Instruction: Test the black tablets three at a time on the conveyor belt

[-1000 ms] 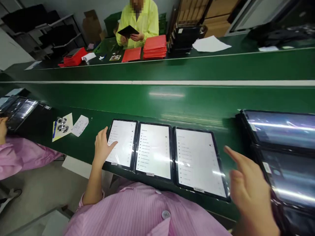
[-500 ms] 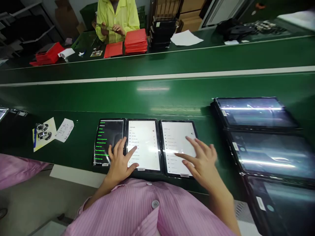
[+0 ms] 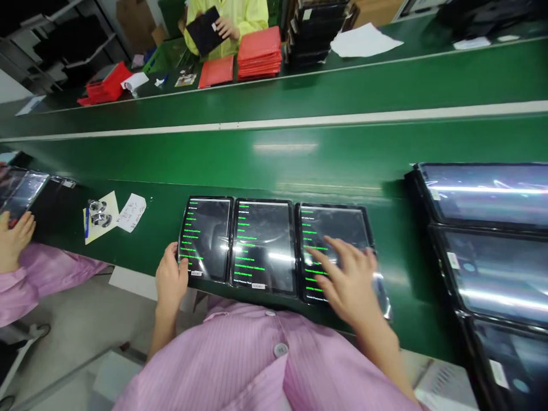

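Tablets (image 3: 264, 245), three in number, are laid side by side on the green bench (image 3: 411, 285) at its near edge; lines of green and white text are shown on all three dark screens. Clear film (image 3: 387, 311) is seen at the lower right corner of the right tablet (image 3: 336, 222); whether each tablet is fully wrapped cannot be told. The left hand (image 3: 171, 277) is placed at the lower left edge of the left tablet (image 3: 208, 234), fingers curled at its side; whether the edge is pinched cannot be told. The right hand (image 3: 349, 279) is held over the right tablet, fingers spread apart; contact with the screen cannot be confirmed. To the right, further dark tablets (image 3: 500, 268) are arranged in a column. To the left, a blue pen (image 3: 87, 222) and shiny metal pieces (image 3: 99, 214) are laid on a yellow sheet (image 3: 112, 211), beside a handwritten slip (image 3: 132, 212). Across the bench, red packets (image 3: 259, 51) are stacked before a person in yellow (image 3: 252, 11); a green crate (image 3: 165, 56) is seen alongside, its contents too indistinct to name.
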A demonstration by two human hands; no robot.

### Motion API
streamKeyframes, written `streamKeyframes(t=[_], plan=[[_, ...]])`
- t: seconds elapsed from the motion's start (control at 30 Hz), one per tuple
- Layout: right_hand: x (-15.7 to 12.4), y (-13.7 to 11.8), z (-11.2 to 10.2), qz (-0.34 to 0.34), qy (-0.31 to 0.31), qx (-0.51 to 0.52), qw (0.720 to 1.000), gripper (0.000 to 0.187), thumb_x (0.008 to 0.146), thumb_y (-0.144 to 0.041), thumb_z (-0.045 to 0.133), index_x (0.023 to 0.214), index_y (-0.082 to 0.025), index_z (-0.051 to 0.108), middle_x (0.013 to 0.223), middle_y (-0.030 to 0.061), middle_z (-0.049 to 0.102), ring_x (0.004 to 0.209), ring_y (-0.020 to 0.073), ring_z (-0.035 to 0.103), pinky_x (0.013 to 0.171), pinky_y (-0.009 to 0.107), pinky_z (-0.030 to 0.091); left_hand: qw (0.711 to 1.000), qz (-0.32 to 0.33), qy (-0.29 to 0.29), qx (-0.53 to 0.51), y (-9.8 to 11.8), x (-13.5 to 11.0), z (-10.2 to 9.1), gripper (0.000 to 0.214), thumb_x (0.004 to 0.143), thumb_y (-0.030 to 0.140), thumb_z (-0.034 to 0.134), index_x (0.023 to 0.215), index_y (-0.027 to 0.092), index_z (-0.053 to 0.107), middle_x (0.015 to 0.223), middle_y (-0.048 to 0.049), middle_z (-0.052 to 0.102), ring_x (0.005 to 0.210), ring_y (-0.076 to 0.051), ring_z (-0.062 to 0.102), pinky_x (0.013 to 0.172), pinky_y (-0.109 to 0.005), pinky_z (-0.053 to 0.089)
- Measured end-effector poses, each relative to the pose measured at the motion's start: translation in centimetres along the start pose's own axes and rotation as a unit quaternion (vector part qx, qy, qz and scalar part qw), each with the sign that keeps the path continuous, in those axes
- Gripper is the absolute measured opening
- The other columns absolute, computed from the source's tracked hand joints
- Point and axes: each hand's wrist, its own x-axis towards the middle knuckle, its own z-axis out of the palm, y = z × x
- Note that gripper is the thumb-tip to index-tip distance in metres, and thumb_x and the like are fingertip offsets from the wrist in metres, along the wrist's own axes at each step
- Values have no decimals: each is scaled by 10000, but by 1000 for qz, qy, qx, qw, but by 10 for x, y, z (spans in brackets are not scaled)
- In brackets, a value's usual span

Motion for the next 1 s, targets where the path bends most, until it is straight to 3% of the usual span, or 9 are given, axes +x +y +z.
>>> streamKeyframes(t=[0.13, 0.27, 0.37, 0.5, 0.6, 0.8, 1.0], plan=[[20, -50, 21, -48, -70, 52, 995, 496, 990, -578, 420, 1384, -337, 603, 1533, 148, 401, 1386, 369, 339, 1141, 703, 146, 999, 33, 15, 11, 2, -3, 3, 603, 1029, 526, 266, 1452, 127, 423, 1315, -202, 607, 1191, -338, 599, 979, -510, 489], [26, -64, 29, -44, -80, 66, 994, 509, 941, -644, 496, 1345, -363, 630, 1584, 142, 338, 1412, 396, 294, 1134, 730, 105, 998, 50, 7, 35, 1, -1, 4, 584, 1036, 508, 254, 1449, 160, 475, 1284, -179, 604, 1166, -323, 600, 960, -487, 497], [22, -52, 22, -28, -64, 59, 996, 494, 939, -627, 520, 1324, -344, 642, 1591, 141, 318, 1416, 388, 293, 1141, 729, 101, 998, 49, -4, 49, -2, 0, 3, 614, 1031, 543, 247, 1436, 163, 508, 1249, -178, 596, 1114, -324, 615, 928, -476, 505], [5, -20, 1, 35, -33, 22, 999, 391, 974, -536, 508, 1207, -289, 702, 1558, 134, 347, 1402, 361, 325, 1157, 704, 119, 995, 81, 48, 41, 3, 2, 7, 758, 1010, 633, 197, 1516, 99, 382, 1379, -240, 509, 1271, -370, 516, 1024, -515, 437], [-13, 2, -11, 76, -17, -10, 997, 344, 972, -497, 527, 1128, -274, 738, 1546, 131, 365, 1390, 384, 341, 1143, 721, 129, 990, 122, 58, 37, 17, 3, 15, 783, 998, 667, 175, 1465, 106, 456, 1410, -239, 492, 1304, -378, 484, 1072, -538, 381], [-38, 20, -16, 96, -6, -46, 994, 330, 980, -477, 516, 1133, -294, 745, 1502, 131, 417, 1363, 386, 379, 1132, 718, 159, 980, 196, 8, -13, 54, 8, 30, 667, 1029, 602, 206, 1417, 146, 502, 1432, -197, 515, 1307, -336, 492, 1119, -536, 319], [-39, 21, -10, 93, 32, -59, 993, 378, 980, -500, 507, 1141, -220, 702, 1461, 172, 453, 1332, 383, 416, 1128, 709, 171, 985, 172, 23, 9, 62, 19, 31, 408, 1027, 423, 440, 1299, 159, 593, 1165, -140, 660, 1110, -284, 611, 980, -439, 425]])
